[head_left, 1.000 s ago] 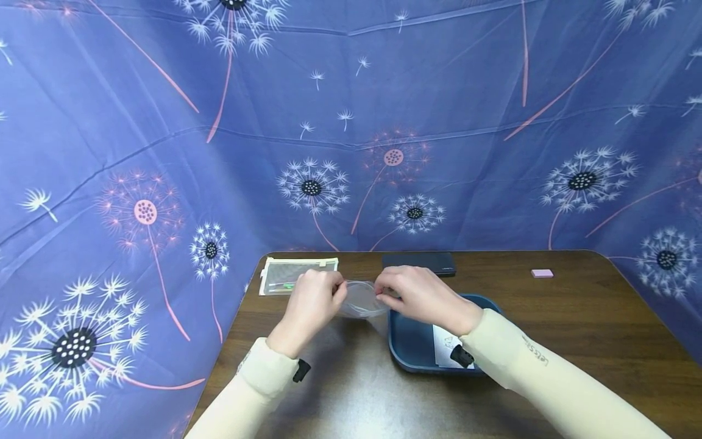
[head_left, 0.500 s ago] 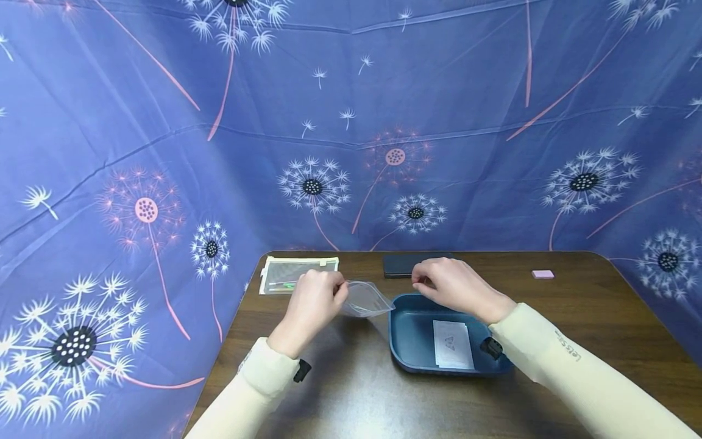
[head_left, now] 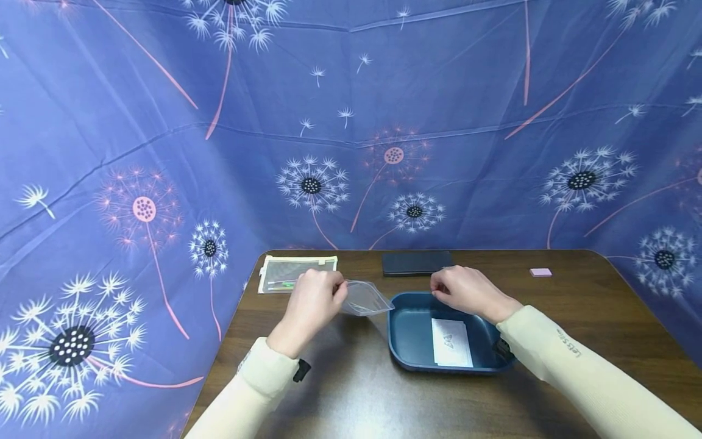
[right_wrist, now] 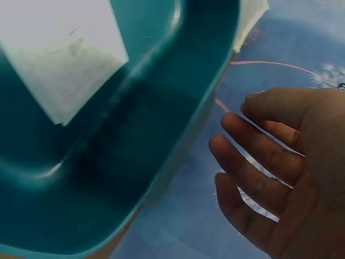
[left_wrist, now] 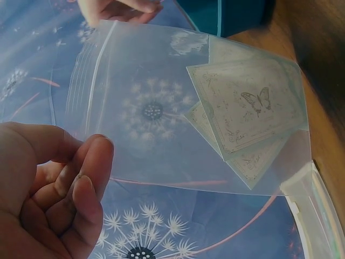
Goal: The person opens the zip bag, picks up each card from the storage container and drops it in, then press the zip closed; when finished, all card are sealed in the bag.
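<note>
A clear zip bag (head_left: 366, 299) hangs from my left hand (head_left: 314, 302), which pinches it near the zip strip between thumb and fingers. In the left wrist view, pale square cards (left_wrist: 248, 102) lie inside the bag; the front one has a butterfly print. My right hand (head_left: 468, 292) hovers by the far rim of a blue tray (head_left: 411, 338). Its fingers are loosely bent and hold nothing, as the right wrist view of the hand (right_wrist: 285, 167) shows. Inside the tray lies a small stack of white cards (head_left: 452, 342), the top one with a butterfly print.
A mesh zip pouch (head_left: 298, 268) with cream edging and something green inside lies at the back left. Behind the tray is a flat black case (head_left: 417, 263). A small pink block (head_left: 540, 272) sits toward the back right of the wooden table (head_left: 592, 341).
My right hand has let go of the bag and moved right, over the tray's far side, uncovering the white cards. The left hand stays in place with the bag.
</note>
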`<state>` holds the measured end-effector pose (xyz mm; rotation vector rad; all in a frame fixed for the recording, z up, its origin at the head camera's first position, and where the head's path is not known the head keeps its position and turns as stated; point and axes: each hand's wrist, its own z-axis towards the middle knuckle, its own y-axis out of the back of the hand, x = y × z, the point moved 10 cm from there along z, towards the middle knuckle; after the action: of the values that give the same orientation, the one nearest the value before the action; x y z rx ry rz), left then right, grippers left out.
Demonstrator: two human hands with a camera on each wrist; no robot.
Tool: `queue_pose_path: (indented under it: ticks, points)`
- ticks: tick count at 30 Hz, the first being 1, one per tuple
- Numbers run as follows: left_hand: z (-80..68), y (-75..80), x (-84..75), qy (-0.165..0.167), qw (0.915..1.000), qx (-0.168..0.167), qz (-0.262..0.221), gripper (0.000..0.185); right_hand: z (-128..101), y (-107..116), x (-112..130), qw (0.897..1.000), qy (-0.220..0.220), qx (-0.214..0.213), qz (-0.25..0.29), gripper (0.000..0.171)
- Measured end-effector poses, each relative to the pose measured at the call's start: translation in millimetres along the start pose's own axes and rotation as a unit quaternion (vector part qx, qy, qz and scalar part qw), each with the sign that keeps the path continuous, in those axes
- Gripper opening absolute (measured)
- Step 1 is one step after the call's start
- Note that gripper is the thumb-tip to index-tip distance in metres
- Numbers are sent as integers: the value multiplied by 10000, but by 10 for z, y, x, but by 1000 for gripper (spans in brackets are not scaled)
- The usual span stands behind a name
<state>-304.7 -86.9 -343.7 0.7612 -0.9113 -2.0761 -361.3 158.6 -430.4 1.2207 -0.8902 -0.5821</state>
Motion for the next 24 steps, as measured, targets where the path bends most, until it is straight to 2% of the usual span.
queue_pose_path:
  ticks: [6,15,19,24]
  points:
    - [-17,-2,25,-11,10000,-52,-19,29,-37,-179,-75,9994,53,289,-204,11]
    - [-23,6,44,-2,10000,-31,-73,30,-124,-524,-151,9938,-72,1004,-467,13]
    - [-25,-7,47,0,10000,-2,-62,31,-205,-671,-208,9887,-293,1402,-448,34]
    - [-31,-17,46,-3,10000,-18,-56,32,-290,-760,-233,9859,-379,1500,-639,58]
